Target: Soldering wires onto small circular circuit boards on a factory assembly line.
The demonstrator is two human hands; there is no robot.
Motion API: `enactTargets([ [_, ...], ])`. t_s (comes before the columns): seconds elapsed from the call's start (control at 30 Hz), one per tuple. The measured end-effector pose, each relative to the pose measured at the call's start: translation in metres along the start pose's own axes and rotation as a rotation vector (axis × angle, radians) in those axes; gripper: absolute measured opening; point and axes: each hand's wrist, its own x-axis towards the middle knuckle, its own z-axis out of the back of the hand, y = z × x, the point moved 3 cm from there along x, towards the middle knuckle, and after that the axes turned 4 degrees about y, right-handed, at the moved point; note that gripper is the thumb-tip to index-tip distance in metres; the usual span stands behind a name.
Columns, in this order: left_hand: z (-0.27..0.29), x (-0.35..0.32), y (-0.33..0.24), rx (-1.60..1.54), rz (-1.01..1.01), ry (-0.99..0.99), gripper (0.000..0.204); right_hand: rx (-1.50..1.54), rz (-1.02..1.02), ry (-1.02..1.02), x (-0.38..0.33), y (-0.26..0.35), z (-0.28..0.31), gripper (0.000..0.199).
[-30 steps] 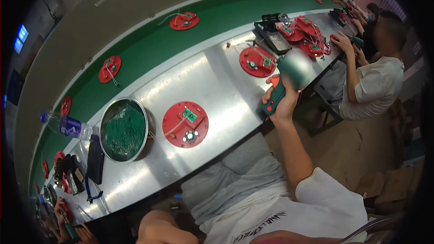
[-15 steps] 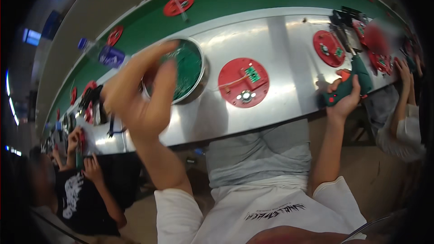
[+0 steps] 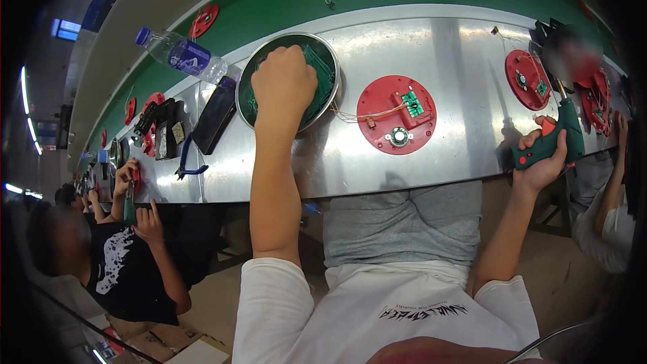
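Shiny bench [image 3: 468, 131]; green, red-buttoned tool [image 3: 571, 127] in curled right hand [image 3: 543, 167]; left hand [image 3: 285, 85], grip unclear.

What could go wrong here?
The left hand, in the metal bowl, might nudge it against the pale wires of the nearby red disc. The right hand holds a green pistol-shaped tool that appears close to a second red disc, and might knock it.
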Motion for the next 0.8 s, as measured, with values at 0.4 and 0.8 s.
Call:
enactTargets([
  [0.4, 0.007, 0.010, 0.028, -0.564, 0.041, -0.085, 0.021, 0.011, 0.054, -0.001, 0.000, -0.001, 0.003, 0.044],
  [0.8, 0.016, 0.012, 0.064, -1.137, 0.084, -0.006, 0.015, 0.023, 0.053, 0.017, 0.001, -0.002, 0.005, 0.045],
])
